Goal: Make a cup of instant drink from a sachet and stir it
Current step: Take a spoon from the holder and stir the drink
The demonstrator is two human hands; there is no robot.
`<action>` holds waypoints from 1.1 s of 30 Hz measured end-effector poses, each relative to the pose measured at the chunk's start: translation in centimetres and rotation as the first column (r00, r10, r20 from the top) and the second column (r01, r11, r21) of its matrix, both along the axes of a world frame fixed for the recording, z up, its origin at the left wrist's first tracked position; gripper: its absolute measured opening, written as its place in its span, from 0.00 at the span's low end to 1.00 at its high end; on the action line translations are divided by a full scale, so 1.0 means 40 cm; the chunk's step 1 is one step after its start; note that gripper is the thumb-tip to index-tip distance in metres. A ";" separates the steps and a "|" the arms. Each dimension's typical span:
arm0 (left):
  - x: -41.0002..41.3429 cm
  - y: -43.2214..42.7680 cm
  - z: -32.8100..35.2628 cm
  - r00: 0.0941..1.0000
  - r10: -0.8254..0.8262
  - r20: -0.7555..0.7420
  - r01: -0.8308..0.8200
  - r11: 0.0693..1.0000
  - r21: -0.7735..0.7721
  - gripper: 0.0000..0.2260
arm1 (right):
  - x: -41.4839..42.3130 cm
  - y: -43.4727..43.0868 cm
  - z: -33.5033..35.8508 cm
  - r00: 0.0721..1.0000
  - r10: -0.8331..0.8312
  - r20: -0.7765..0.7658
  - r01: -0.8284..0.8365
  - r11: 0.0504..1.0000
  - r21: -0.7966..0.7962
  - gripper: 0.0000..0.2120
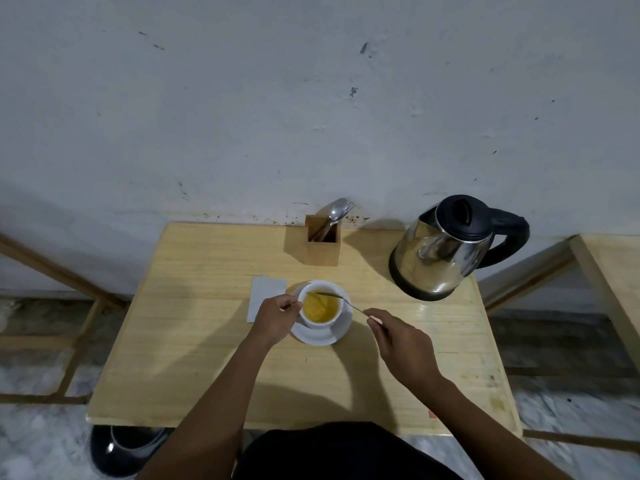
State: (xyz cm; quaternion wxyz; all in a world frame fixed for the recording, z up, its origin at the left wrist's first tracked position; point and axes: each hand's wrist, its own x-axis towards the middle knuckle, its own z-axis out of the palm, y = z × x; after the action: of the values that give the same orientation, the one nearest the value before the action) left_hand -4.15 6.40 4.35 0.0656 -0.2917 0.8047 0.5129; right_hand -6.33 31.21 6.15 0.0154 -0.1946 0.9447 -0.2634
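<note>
A pale wooden counter [194,341] fills the middle of the view, pushed up against a scuffed white wall [277,98]. At its far right corner stands a steel kettle [446,251] with a black lid and handle, well apart from the action. Near the back edge, a small wooden holder [320,251] stands upright with cutlery leaning inside it. Front and centre, a white saucer [320,336] carries a white cup [320,306] holding yellow liquid. Just beside the saucer on its left lies a flat white sachet [261,297], partly covered by the left hand [273,318]. That left hand is at the cup's near-left side, its grip closed with fingertips pinched together right at the rim; what it pinches is too small to tell. Over on the other side, the right hand [405,348] sits off the saucer, near its right edge, its grip closed around the handle end of a thin spoon [341,299]. The spoon slants up and left from that grip, its bowl reaching over the cup's far rim above the liquid.
</note>
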 end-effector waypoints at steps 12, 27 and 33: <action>-0.006 0.000 -0.005 1.000 0.021 0.023 -0.020 1.000 -0.011 0.12 | 0.014 -0.018 -0.005 0.994 -0.048 -0.097 0.041 0.996 -0.079 0.09; -0.005 0.005 -0.002 0.999 0.026 0.030 -0.026 1.000 0.005 0.11 | 0.005 -0.016 -0.011 0.992 -0.019 -0.121 0.011 0.998 -0.068 0.08; -0.006 0.005 0.000 0.999 0.028 0.038 -0.028 1.000 -0.001 0.12 | 0.008 -0.020 -0.014 0.997 -0.065 -0.044 0.060 0.993 -0.099 0.08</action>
State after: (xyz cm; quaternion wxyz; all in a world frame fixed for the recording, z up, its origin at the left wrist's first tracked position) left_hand -4.39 6.59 4.33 0.0737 -0.3128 0.7992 0.5079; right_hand -6.00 30.40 5.58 -0.0248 -0.1715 0.9365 -0.3048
